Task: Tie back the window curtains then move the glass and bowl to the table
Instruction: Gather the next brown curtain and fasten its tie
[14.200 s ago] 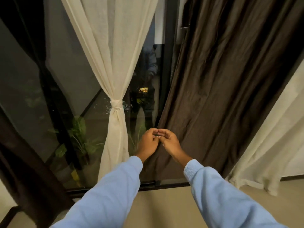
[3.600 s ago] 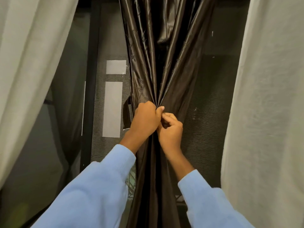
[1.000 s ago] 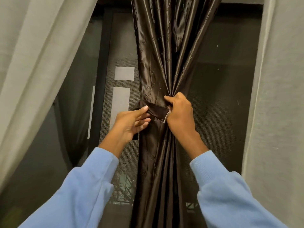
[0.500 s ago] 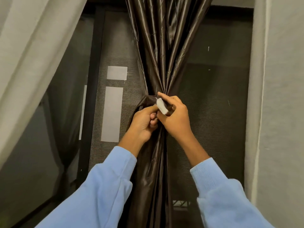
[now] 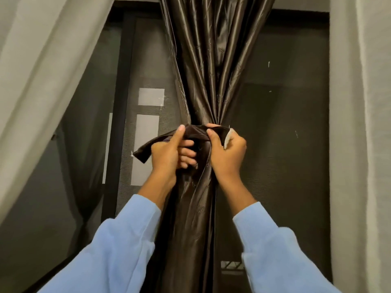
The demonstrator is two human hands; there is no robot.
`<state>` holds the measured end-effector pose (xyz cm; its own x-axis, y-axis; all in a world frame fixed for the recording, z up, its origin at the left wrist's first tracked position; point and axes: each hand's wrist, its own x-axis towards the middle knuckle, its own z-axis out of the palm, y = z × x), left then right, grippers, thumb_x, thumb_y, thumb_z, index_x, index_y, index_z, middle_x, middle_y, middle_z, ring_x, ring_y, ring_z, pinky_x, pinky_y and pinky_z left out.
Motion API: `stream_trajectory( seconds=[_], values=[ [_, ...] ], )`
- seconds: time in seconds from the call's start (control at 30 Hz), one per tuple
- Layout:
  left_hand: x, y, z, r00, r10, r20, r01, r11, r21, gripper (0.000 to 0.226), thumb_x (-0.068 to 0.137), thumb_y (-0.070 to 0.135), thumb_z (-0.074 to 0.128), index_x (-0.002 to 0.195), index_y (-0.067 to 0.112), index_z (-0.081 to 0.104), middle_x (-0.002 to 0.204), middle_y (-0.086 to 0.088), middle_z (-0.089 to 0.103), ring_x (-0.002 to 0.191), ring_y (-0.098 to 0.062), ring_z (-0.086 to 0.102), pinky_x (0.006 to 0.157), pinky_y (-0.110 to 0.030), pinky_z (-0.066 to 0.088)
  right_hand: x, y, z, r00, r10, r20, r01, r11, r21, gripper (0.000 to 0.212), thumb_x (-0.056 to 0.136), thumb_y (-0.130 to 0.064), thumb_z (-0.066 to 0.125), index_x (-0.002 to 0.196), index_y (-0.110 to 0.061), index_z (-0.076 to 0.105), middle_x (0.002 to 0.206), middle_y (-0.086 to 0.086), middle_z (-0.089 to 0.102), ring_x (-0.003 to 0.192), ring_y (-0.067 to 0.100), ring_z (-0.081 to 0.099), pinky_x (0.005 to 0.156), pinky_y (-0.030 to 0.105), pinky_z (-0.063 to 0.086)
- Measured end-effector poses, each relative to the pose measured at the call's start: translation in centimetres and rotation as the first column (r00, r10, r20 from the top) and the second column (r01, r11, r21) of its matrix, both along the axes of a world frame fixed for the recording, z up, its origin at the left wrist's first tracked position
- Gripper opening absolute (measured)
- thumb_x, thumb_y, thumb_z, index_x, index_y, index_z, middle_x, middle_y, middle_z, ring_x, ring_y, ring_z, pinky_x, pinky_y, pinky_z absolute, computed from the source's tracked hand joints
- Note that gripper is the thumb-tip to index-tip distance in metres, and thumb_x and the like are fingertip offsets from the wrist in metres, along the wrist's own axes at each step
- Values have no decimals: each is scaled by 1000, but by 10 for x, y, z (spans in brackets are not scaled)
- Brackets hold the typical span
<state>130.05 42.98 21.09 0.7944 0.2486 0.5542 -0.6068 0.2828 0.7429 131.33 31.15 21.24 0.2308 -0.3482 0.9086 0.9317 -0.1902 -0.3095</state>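
Window point(image 5: 285, 123) being flanked by pale sheer curtains point(image 5: 42, 70). Dark brown curtain point(image 5: 211, 60) being held bunched at window middle, between them. Tie-back band point(image 5: 196, 132) being stretched across bunch: one end being gripped by left hand point(image 5: 169, 153), fingers curled; white-lined end being pinched by right hand point(image 5: 229, 153).

There is one brown curtain point(image 5: 213, 60), one brown tie point(image 5: 196, 132), two white curtains point(image 5: 42, 70), two hands point(image 5: 167, 153) and two blue sleeves point(image 5: 118, 250).
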Motion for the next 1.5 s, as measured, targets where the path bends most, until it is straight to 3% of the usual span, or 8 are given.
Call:
stream_trajectory(
  seconds=[0.1, 0.3, 0.53, 0.8, 0.97, 1.2, 1.33, 1.5],
  values=[
    [12, 14, -6, 989, 151, -6, -151, 987, -60, 45, 80, 51, 68, 84, 6, 71, 59, 0, 61, 45, -8, 48, 43, -20, 38, 5, 0, -2, 999, -29, 14, 29, 1000, 13, 12, 91, -13, 68, 89, -2, 72, 80, 12, 70, 76, 22, 67, 71, 38, 57],
    [30, 9, 8, 964, -226, -137, 205, 967, -152, 29, 92, 27, 57, 109, 6, 67, 106, -14, 70, 95, -27, 66, 75, -35, 55, -1, 3, -5, 998, 52, 41, -53, 998, 31, 7, 91, -8, 66, 95, -11, 71, 88, 0, 71, 86, 8, 68, 80, 25, 55],
    [24, -35, 42, 912, -359, -196, 350, 933, -83, 33, 98, 14, 37, 77, -1, 58, 52, -13, 64, 44, -21, 64, 43, -26, 54, -6, 13, 0, 878, 459, -135, -403, 861, 311, 29, 83, -10, 76, 89, -30, 56, 90, 0, 66, 87, 17, 67, 84, 34, 57],
    [19, -43, 41, 874, -452, -179, 473, 875, 100, 78, 102, 29, 27, 37, 6, 64, 47, -7, 63, 39, -13, 61, 40, -18, 49, -5, 7, -3, 694, 710, -118, -617, 671, 411, 38, 88, 3, 67, 116, -17, 51, 105, 8, 68, 94, 21, 69, 85, 38, 59],
    [7, -51, 42, 888, -420, -186, 450, 877, 170, 72, 103, 29, 25, 48, 8, 67, 43, -7, 61, 41, -14, 61, 67, -21, 51, -11, 10, -7, 551, 833, -47, -700, 492, 517, 46, 89, 2, 66, 131, 2, 48, 121, 25, 65, 96, 29, 70, 82, 41, 60],
    [2, -37, 43, 914, -355, -196, 396, 886, 241, 76, 100, 30, 34, 30, 6, 52, 33, -8, 49, 24, -15, 47, 25, -15, 35, -20, 8, -8, 413, 900, -140, -667, 404, 626, 38, 85, -3, 72, 118, 12, 59, 90, 20, 69, 65, 21, 70, 60, 34, 62],
    [-17, -46, 54, 880, -410, -240, 471, 820, 327, 32, 39, 7, 79, 27, 0, 51, 32, -11, 49, 24, -17, 50, 23, -20, 34, -22, 9, -5, 304, 942, -145, -692, 323, 646, 19, 87, -7, 71, 101, 3, 64, 84, 18, 70, 63, 22, 71, 55, 34, 61],
    [-10, -40, 49, 657, -714, -244, 730, 520, 444, 36, 67, -3, 77, 76, -31, 58, 82, -47, 58, 80, -42, 69, 74, -35, 56, -19, 13, -7, 339, 939, -57, -710, 295, 639, 38, 86, -7, 72, 123, -7, 61, 111, 22, 70, 84, 30, 71, 70, 44, 62]
  ],
)
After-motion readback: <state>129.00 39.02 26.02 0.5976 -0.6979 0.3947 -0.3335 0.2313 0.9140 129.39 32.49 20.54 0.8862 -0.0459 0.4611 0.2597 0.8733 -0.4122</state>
